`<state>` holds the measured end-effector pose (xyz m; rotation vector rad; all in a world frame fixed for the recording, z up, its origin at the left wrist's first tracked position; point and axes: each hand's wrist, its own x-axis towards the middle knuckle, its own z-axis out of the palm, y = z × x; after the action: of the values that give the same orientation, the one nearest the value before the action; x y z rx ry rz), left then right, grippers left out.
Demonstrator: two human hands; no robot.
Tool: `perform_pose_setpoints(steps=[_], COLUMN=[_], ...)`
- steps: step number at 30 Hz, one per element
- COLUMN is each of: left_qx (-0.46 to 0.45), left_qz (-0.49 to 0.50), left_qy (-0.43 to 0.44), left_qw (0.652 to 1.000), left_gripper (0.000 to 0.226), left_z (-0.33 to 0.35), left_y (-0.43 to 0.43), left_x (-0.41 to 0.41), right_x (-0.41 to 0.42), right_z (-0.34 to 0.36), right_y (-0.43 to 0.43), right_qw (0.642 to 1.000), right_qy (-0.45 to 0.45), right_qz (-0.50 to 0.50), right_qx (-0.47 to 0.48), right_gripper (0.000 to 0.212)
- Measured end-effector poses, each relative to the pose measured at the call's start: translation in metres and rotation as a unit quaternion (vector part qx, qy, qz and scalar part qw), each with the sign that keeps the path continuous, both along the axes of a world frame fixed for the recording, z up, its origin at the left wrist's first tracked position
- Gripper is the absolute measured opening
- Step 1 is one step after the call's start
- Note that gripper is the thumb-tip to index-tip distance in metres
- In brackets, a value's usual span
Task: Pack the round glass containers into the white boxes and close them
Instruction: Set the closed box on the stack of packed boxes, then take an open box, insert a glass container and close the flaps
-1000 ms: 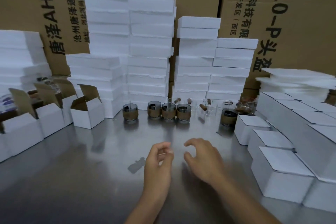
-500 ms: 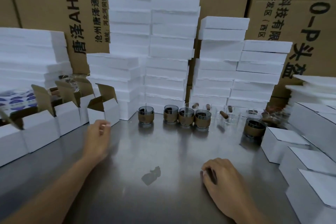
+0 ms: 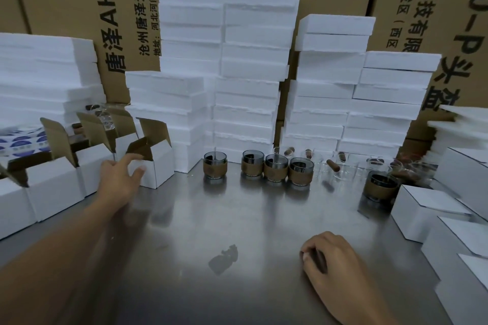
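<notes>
Several round glass containers with brown bands (image 3: pixel 276 167) stand in a row at the back of the steel table (image 3: pixel 237 219); one more (image 3: pixel 380 188) sits further right. An open white box (image 3: pixel 158 166) with raised brown flaps stands at the left. My left hand (image 3: pixel 120 177) reaches out to it with the fingers spread, the thumb at its front face and the index finger at a flap. Near the front right, my right hand (image 3: pixel 332 266) rests on the table with its fingers curled under; I see nothing in it.
More open white boxes (image 3: pixel 52 187) line the left edge. Closed white boxes (image 3: pixel 427 208) are stacked on the right. Tall stacks of white foam pieces (image 3: pixel 253 60) stand behind the row, in front of brown cartons. Clear empty glasses (image 3: pixel 343 166) and a small scrap (image 3: pixel 223 258) lie on the table.
My left hand has moved from the middle of the table out to the open box at the left. My right hand has dropped to the table and curled.
</notes>
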<state>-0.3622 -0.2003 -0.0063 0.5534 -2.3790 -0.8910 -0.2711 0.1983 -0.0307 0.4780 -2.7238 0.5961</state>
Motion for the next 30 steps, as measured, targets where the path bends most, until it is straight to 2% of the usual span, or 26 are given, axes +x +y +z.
perform_pose_setpoints(steps=[5,11,15,19,22,26,28,30], left_qx=[0.015,0.021,0.053,0.085,0.090,0.037,0.010,0.000], left_qz=[-0.034,-0.124,-0.221,-0.241,-0.228,-0.225,-0.223,-0.222], left_qy=[0.028,0.089,0.122,0.092,0.113,0.123,0.120,0.122], left_qw=[0.999,0.988,0.966,0.963,0.963,0.966,0.967,0.967], left_gripper=[0.013,0.005,0.010,0.014,0.013,0.013,0.013,0.012], left_z=[0.008,0.020,0.022,0.010,0.000,-0.010,-0.013,-0.017], left_y=[0.017,0.094,0.170,0.234,0.260,0.275,0.276,0.275], left_x=[0.017,0.050,0.087,0.125,0.144,0.150,0.147,0.143], right_x=[0.000,0.002,0.004,0.005,0.004,0.000,-0.004,-0.008], right_z=[0.000,0.000,0.000,0.002,0.002,0.000,-0.001,-0.003], right_y=[0.001,0.000,0.001,0.001,0.005,0.012,0.015,0.015], right_qw=[1.000,0.999,0.998,0.994,0.977,0.918,0.899,0.896], right_qy=[0.003,0.013,0.030,0.043,0.044,0.010,-0.010,-0.017], right_qz=[-0.003,-0.025,-0.049,-0.069,-0.095,-0.139,-0.156,-0.158], right_qx=[-0.010,-0.015,-0.038,-0.071,-0.186,-0.370,-0.409,-0.416], right_gripper=[0.010,0.008,0.015,0.013,0.011,0.017,0.018,0.018])
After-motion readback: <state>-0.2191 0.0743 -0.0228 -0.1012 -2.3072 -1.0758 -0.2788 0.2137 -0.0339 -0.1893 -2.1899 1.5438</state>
